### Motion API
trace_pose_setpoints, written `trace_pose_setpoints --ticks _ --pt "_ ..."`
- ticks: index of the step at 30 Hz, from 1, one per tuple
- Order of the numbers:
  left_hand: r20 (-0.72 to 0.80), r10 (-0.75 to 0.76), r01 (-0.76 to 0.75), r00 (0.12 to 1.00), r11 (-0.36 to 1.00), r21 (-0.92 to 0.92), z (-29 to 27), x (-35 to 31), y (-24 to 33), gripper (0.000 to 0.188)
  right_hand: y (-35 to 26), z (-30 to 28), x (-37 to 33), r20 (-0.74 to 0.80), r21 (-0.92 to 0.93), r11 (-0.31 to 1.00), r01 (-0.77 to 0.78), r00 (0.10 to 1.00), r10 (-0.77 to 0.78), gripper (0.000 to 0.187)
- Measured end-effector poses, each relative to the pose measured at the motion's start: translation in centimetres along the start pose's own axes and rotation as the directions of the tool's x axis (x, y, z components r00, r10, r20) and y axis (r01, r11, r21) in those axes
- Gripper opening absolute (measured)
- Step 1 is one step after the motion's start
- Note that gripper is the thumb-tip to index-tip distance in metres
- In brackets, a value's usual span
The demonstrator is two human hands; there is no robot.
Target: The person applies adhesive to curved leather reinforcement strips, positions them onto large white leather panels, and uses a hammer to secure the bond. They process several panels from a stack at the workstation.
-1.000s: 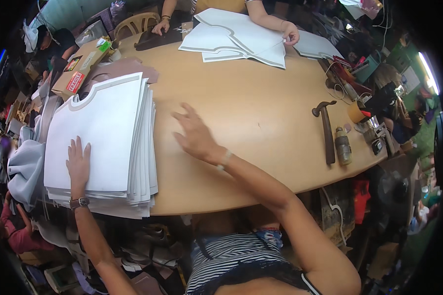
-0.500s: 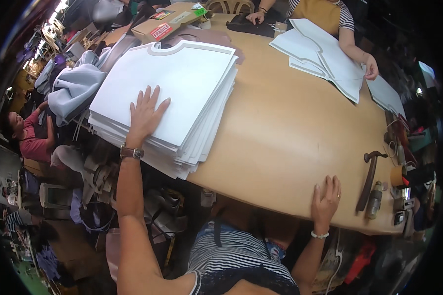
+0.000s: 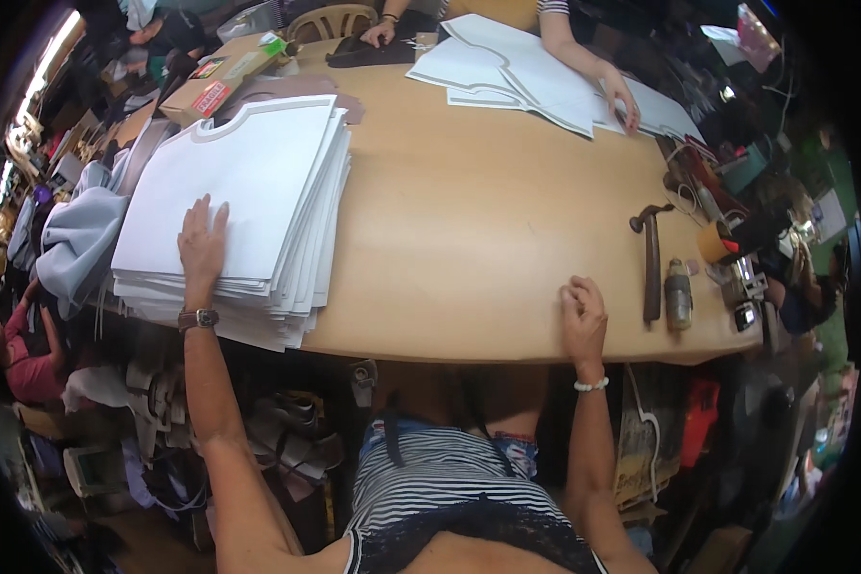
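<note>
Under the desk point(image 3: 469, 258) I see only dim clutter, too dark to sort out. My left hand point(image 3: 203, 247) lies flat on the stack of white cut sheets point(image 3: 249, 182) at the desk's left end, fingers point(image 3: 197, 212) slightly spread, while my right hand point(image 3: 584, 316) rests on the near edge, fingers curled together on nothing. At the far left corner sits a brown cardboard box point(image 3: 222, 78) with a red label, its far end hidden. Beside my right hand lie a hammer point(image 3: 650, 260) and a small bottle point(image 3: 678, 294)
</note>
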State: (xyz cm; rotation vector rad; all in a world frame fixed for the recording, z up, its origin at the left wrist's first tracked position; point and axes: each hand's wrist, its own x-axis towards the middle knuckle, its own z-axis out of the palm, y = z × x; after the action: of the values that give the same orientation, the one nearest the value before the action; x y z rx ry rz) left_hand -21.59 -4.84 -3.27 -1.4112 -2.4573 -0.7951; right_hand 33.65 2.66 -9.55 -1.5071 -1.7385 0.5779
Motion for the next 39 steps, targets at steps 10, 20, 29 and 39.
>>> trace_pose_setpoints --ticks 10,20,29,39 --pt "-0.047 -0.024 0.018 0.999 0.992 -0.123 -1.5 -1.0 -3.5 0.045 -22.7 -4.2 -2.6 -0.005 0.975 -0.091 -0.202 0.390 -0.921 0.035" --pt "0.022 -0.079 0.082 0.997 0.972 -0.222 -1.7 -0.4 -1.9 0.049 -25.9 -6.7 -3.6 -0.196 0.878 -0.259 -0.403 0.191 -0.962 0.036" --pt "0.005 -0.101 0.098 0.995 0.958 -0.271 -1.2 -0.7 0.1 0.047 -21.0 -2.2 -3.2 0.142 0.981 0.085 -0.173 0.344 -0.928 0.029" --pt "-0.448 -0.069 -0.138 0.891 0.901 -0.412 -0.2 -0.9 -0.8 0.030 -7.6 9.9 -1.3 0.295 0.561 0.817 0.133 0.890 -0.348 0.032"
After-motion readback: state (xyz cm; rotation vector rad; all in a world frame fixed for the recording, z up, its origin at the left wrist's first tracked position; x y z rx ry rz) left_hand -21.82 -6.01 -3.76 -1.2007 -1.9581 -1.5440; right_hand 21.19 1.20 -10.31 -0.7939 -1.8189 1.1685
